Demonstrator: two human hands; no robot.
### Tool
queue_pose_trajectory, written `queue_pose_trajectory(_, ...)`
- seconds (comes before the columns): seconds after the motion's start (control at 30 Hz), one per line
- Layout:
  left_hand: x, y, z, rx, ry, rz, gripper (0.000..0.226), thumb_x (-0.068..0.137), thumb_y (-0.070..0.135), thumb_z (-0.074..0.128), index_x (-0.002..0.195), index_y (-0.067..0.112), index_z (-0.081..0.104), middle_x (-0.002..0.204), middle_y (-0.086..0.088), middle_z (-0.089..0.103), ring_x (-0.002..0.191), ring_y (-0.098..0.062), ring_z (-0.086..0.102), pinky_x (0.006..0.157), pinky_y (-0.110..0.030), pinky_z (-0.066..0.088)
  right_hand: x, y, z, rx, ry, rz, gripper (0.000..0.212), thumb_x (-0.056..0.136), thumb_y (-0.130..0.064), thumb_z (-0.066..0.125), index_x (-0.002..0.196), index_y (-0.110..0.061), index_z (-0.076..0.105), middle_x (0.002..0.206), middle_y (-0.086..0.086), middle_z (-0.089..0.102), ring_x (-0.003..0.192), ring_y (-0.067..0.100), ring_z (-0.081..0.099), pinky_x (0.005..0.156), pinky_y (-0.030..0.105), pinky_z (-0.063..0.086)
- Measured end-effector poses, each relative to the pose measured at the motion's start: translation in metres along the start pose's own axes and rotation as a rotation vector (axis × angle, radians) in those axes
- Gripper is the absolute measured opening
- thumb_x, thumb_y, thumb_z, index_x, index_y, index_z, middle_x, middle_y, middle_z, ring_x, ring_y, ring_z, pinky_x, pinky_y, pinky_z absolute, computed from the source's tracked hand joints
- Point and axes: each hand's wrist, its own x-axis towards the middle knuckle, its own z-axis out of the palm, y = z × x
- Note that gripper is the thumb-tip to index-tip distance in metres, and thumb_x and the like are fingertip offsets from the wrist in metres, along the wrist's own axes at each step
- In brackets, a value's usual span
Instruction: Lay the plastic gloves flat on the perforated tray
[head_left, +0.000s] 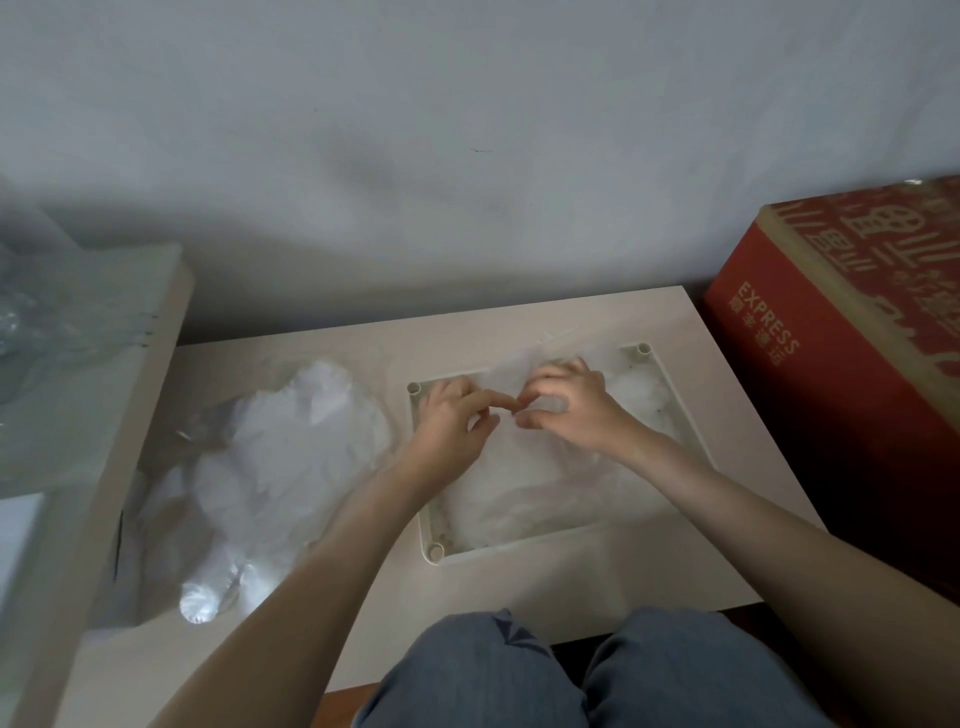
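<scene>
Clear plastic glove (519, 371) lies over the white perforated tray (427, 514), pinched near its 12 o'clock edge by your left hand (454, 418) and right hand (569, 410); the crumpled glove pile (270, 452) sits at 9 o'clock, nearer your left.

On my worktop (571, 582) the tray (425, 525) sits right of centre, with a heap of gloves (275, 457) just left of it. My left hand (452, 421) and right hand (571, 410) meet over the tray's far half, pinching a glove (530, 483) that lies in it. A box (831, 364) stands right of the worktop.
</scene>
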Motion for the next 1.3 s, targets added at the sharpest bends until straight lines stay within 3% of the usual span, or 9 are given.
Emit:
queue_pose_trajectory(0.1, 0.0, 0.002, -0.002, 0.001, 0.041, 0.003, 0.023, 0.083, 0.007, 0.064, 0.1, 0.02, 0.073, 0.074, 0.018, 0.041, 0.083, -0.012, 0.043, 0.082, -0.008, 0.024, -0.001, -0.002, -0.004, 0.011, -0.021, -0.017, 0.017, 0.079, -0.033, 0.075, 0.094, -0.028, 0.068, 0.092, -0.027, 0.054, 0.109, 0.002, 0.032, 0.091, 0.025, 0.017)
queue_pose_trajectory(0.17, 0.0, 0.002, -0.003, 0.009, 0.034, -0.032, 0.019, 0.084, 0.004, 0.065, 0.098, 0.014, 0.073, 0.078, 0.011, 0.047, 0.084, -0.015, 0.047, 0.083, -0.004, 0.024, -0.004, -0.003, -0.008, -0.009, -0.048, -0.034, 0.041, 0.075, -0.036, 0.078, 0.112, -0.03, 0.062, 0.105, -0.02, 0.056, 0.107, 0.001, 0.032, 0.094, 0.027, 0.02)
queue_pose_trajectory(0.33, 0.001, 0.0, -0.001, 0.19, -0.057, -0.15, 0.02, 0.091, 0.012, 0.059, 0.109, 0.007, 0.067, 0.105, -0.012, 0.059, 0.106, -0.034, 0.052, 0.095, -0.031, 0.031, -0.016, -0.002, -0.008, -0.152, -0.098, -0.087, 0.086, 0.065, -0.041, 0.084, 0.133, -0.021, 0.037, 0.124, -0.011, 0.038, 0.11, 0.007, 0.029, 0.095, 0.027, 0.021)
queue_pose_trajectory(0.43, -0.002, 0.007, 0.001, 0.411, -0.035, -0.234, 0.033, 0.093, 0.023, 0.053, 0.119, 0.004, 0.056, 0.112, -0.015, 0.055, 0.105, -0.037, 0.049, 0.093, -0.041, 0.036, -0.018, 0.005, 0.0, -0.288, -0.129, -0.141, 0.071, 0.071, -0.04, 0.078, 0.127, -0.016, 0.04, 0.125, -0.002, 0.039, 0.115, 0.018, 0.031, 0.096, 0.031, 0.022)
queue_pose_trajectory(0.57, -0.009, 0.018, 0.005, 0.488, 0.056, -0.24, 0.041, 0.089, 0.033, 0.035, 0.097, 0.002, 0.061, 0.087, -0.015, 0.06, 0.078, -0.035, 0.057, 0.073, -0.043, 0.051, -0.018, 0.009, 0.007, -0.339, -0.164, -0.143, 0.043, 0.088, -0.036, 0.063, 0.125, -0.019, 0.049, 0.124, -0.004, 0.045, 0.116, 0.018, 0.037, 0.095, 0.029, 0.026)
queue_pose_trajectory(0.83, -0.023, 0.004, 0.015, 0.534, -0.146, 0.016, 0.043, 0.085, 0.037, 0.034, 0.094, 0.007, 0.063, 0.099, -0.009, 0.063, 0.088, -0.029, 0.062, 0.078, -0.04, 0.051, -0.012, 0.004, 0.01, -0.316, -0.078, -0.147, 0.031, 0.094, -0.028, 0.056, 0.123, -0.016, 0.055, 0.099, -0.005, 0.049, 0.103, 0.017, 0.048, 0.087, 0.025, 0.025)
queue_pose_trajectory(0.93, -0.023, 0.006, 0.012, 0.574, -0.259, 0.01, 0.056, 0.092, 0.042, 0.028, 0.129, 0.005, 0.05, 0.141, -0.014, 0.045, 0.132, -0.029, 0.042, 0.11, -0.042, 0.03, -0.007, 0.005, 0.012, -0.3, -0.053, -0.159, 0.022, 0.093, -0.03, 0.059, 0.11, -0.016, 0.062, 0.096, -0.008, 0.051, 0.099, 0.014, 0.049, 0.083, 0.024, 0.022)
queue_pose_trajectory(1.03, -0.024, 0.004, 0.012, 0.681, -0.38, 0.005, 0.063, 0.101, 0.043, 0.024, 0.153, 0.011, 0.011, 0.162, -0.006, 0.001, 0.149, -0.022, -0.003, 0.118, -0.044, -0.007, -0.002, 0.004, 0.008, -0.228, -0.068, -0.131, 0.016, 0.093, -0.029, 0.06, 0.1, -0.016, 0.065, 0.087, -0.01, 0.048, 0.084, 0.006, 0.043, 0.082, 0.024, 0.026)
queue_pose_trajectory(1.3, -0.028, 0.004, 0.014, 0.7, -0.461, -0.063, 0.074, 0.097, 0.058, 0.02, 0.154, 0.015, -0.001, 0.162, -0.004, -0.004, 0.148, -0.021, -0.005, 0.117, -0.048, -0.011, 0.008, -0.005, -0.002, -0.123, 0.068, -0.062, 0.016, 0.092, -0.015, 0.057, 0.076, -0.011, 0.055, 0.068, -0.009, 0.045, 0.07, 0.013, 0.043, 0.065, 0.025, 0.031)
